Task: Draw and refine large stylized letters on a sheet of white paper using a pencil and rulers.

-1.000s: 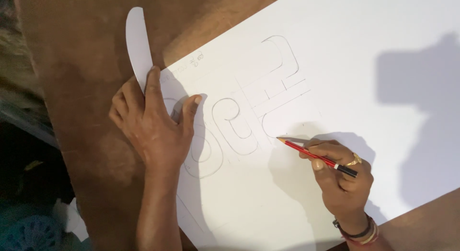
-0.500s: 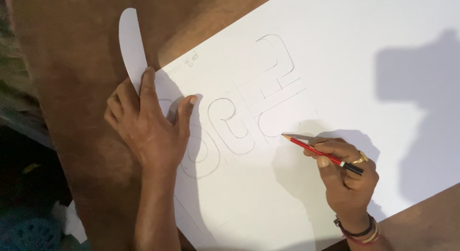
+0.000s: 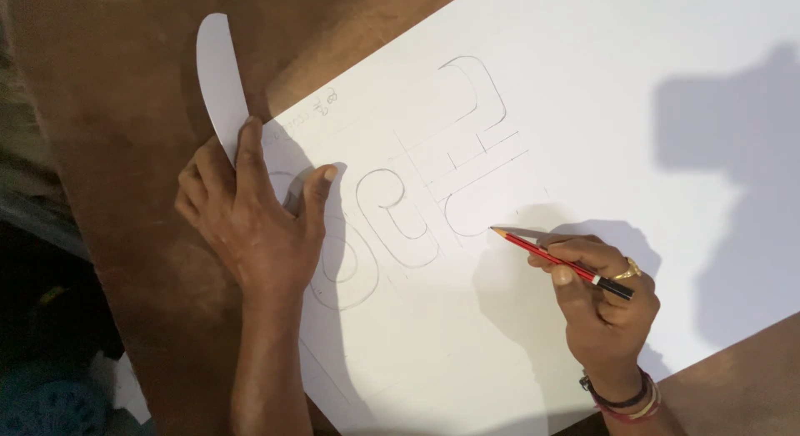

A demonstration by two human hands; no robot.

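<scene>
A large white sheet (image 3: 583, 111) lies on a brown table (image 3: 125, 94), with outlined curved shapes drawn in pencil at its left part. My left hand (image 3: 250, 224) rests flat on the sheet's left edge, fingers pressing down a curved white paper template (image 3: 221, 78) that sticks out over the table. My right hand (image 3: 600, 298) grips a red pencil (image 3: 558, 261) with a black end. Its tip points left and hovers at the sheet just right of the drawn outlines. A ring and bracelets are on the right hand and wrist.
The table's left edge drops off to a dark floor area with a bluish object (image 3: 42, 403) at the lower left. Dark shadows fall across the sheet's right side (image 3: 733, 153).
The view has shifted slightly, so both hands sit a little lower and to the right. The pencil tip stays close to the same spot beside the outlines; the left hand keeps holding the template.
</scene>
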